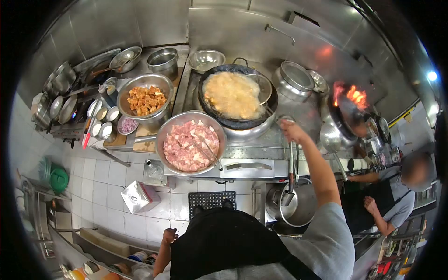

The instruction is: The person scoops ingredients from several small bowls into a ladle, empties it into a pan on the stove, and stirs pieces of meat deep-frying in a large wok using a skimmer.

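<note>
My right hand (292,131) reaches over the stove's right part, its fingers closed; what they grip is hard to make out. Close by are a metal handle (291,161) and the bubbling wok (201,100), where pale pieces fry in oil. A round mesh skimmer (264,89) rests at the wok's right side. Down at my left side hangs my left hand (169,236), fingers loosely bent and apart, with nothing visible in it. In front of me a pan (223,135) holds raw meat chunks, with metal tongs (208,151) lying on them.
A steel bowl (122,95) of browned pieces stands left of the wok. Flames (357,97) rise from another wok at right, beside a co-worker (396,196). A large pot (305,217) sits below my right arm. A tin can (140,197) stands on the floor.
</note>
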### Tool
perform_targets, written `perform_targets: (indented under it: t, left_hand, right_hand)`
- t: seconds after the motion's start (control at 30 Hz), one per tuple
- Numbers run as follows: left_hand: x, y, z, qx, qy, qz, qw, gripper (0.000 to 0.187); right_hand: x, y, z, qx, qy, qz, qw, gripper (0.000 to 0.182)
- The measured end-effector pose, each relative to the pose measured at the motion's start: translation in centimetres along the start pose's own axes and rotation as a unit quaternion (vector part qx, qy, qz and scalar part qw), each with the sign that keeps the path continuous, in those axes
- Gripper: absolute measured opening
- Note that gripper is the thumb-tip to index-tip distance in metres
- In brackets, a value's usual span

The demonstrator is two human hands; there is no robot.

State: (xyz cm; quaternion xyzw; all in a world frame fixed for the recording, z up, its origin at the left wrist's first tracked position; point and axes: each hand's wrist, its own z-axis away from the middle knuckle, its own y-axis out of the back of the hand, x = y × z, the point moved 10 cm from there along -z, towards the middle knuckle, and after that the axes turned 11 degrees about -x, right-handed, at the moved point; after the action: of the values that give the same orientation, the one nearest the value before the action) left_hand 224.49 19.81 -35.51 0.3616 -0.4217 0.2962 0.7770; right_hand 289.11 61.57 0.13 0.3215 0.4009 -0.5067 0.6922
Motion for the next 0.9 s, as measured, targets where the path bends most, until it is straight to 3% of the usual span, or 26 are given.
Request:
perform_targets:
  t: [0.03, 0.17, 0.2, 0.27, 0.33, 0.43, 0.5, 0.53, 0.63, 0.73, 0.83, 0.9]
  left_hand:
    - [0.1, -0.3, -0.2, 0.007, 0.028, 0.060, 0.998, 0.032]
    - [3.4, 0.2, -0.5, 0.001, -0.010, -0.012, 1.000, 0.031]
    - [2.6, 0.1, -0.7, 0.009, 0.020, 0.004, 1.000, 0.030]
    - [2.4, -0.3, -0.8, 0.010, 0.022, -0.078, 0.997, 0.029]
    - [3.5, -0.9, -0.7, -0.008, -0.039, -0.273, 0.961, 0.029]
    - [1.7, -0.2, -0.7, 0.003, 0.008, -0.187, 0.982, 0.033]
    - [1.5, -0.8, -1.1, -0.046, 0.014, -0.304, 0.952, 0.033]
    - [1.3, -1.2, -1.4, -0.071, 0.017, -0.360, 0.930, 0.034]
    - [0.5, 0.2, -1.0, -0.040, 0.122, -0.123, 0.984, 0.033]
    - [2.8, -1.3, -2.3, -0.078, -0.045, -0.390, 0.916, 0.030]
    - [2.6, -0.1, -3.1, -0.063, 0.015, -0.295, 0.953, 0.030]
    - [3.9, -0.5, -3.9, -0.081, -0.048, -0.359, 0.928, 0.031]
  right_hand:
    - [0.1, -0.5, -0.6, -0.017, -0.010, -0.032, 0.999, 0.054]
    - [0.1, -3.2, 0.2, -0.061, -0.025, -0.118, 0.991, 0.054]
    - [0.3, -3.2, -0.3, -0.068, -0.019, -0.122, 0.990, 0.052]
    - [1.0, -4.6, -1.2, -0.074, -0.033, -0.146, 0.986, 0.051]
    - [0.2, -4.9, -0.4, -0.064, -0.014, -0.157, 0.985, 0.051]
    - [-1.8, -5.5, 2.3, -0.058, 0.019, -0.136, 0.989, 0.051]
    - [-1.5, -4.2, 3.0, -0.063, 0.038, -0.134, 0.988, 0.049]
    - [-1.4, -3.0, 3.3, -0.044, 0.038, -0.103, 0.993, 0.049]
    - [-2.9, -1.1, 6.1, 0.014, 0.042, 0.000, 0.999, 0.047]
    - [-5.1, 1.0, 7.2, 0.045, 0.070, 0.134, 0.987, 0.044]
    - [-9.6, 0.2, 9.6, 0.110, 0.133, 0.396, 0.902, 0.044]
    - [-11.7, -1.1, 10.9, 0.136, 0.153, 0.482, 0.852, 0.042]
